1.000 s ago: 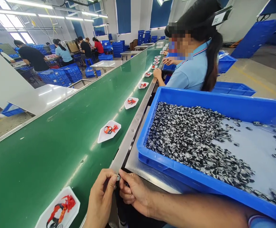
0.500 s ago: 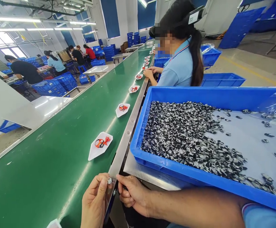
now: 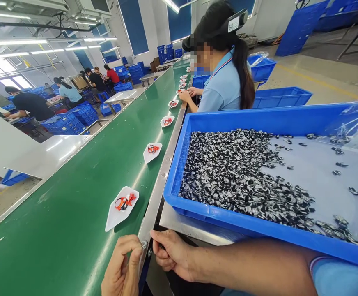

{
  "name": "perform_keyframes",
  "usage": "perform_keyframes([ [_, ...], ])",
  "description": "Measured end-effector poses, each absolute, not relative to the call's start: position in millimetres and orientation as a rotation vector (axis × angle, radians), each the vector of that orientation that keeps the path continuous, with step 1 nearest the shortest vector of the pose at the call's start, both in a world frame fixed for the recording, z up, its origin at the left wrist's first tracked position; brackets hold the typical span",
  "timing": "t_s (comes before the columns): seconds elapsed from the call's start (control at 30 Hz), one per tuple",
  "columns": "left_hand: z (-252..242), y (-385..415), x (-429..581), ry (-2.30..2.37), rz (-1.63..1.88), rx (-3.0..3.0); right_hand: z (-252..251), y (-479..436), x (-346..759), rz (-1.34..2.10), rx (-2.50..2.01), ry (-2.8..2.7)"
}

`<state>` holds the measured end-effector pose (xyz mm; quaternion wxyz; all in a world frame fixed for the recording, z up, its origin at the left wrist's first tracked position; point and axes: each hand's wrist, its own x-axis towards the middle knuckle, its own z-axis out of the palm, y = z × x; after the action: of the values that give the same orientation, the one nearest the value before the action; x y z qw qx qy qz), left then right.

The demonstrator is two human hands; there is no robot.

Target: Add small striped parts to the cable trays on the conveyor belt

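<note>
Small black-and-white striped disc [image 3: 144, 245] pinched between thumb and fingertips of left hand [image 3: 121, 267], just beside steel belt rail [image 3: 163, 172]. Right hand [image 3: 173, 255] curled close by at rail edge; grip unclear, fingertips hidden. Long blue plastic tray [image 3: 259, 119] heaped with similar discs, set right of rail within arm's reach; green conveyor belt [image 3: 58, 213] on left, carrying white pointed plate [image 3: 113, 220] with red cord.

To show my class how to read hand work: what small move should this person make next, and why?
Probably bring the right hand onto the small striped piece pinched in the left hand, since the two hands nearly meet around it.
</note>
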<state>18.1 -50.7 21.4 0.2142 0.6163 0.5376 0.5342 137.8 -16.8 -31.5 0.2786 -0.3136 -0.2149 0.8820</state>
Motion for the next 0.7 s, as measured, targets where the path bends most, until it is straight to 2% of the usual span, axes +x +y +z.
perform_keyframes([
  [0.1,25.3,-49.1,8.3,1.467,1.38,1.959,-30.6,-16.9,138.1,2.377,-0.854,-0.559],
  [0.33,52.7,-26.5,-56.2,1.913,0.624,2.707,-32.4,-16.6,137.5,2.378,-0.809,-0.538],
  [0.53,46.5,-10.6,-93.3,1.747,0.01,2.964,-32.7,-16.7,139.1,2.385,-0.8,-0.553],
  [0.63,48.3,-15.4,-104.3,1.717,-0.047,2.996,-36.7,-17.0,138.0,2.39,-0.806,-0.551],
  [0.7,49.9,-25.0,-98.6,1.77,0.123,3.011,-40.2,-17.0,136.4,2.407,-0.797,-0.519],
])
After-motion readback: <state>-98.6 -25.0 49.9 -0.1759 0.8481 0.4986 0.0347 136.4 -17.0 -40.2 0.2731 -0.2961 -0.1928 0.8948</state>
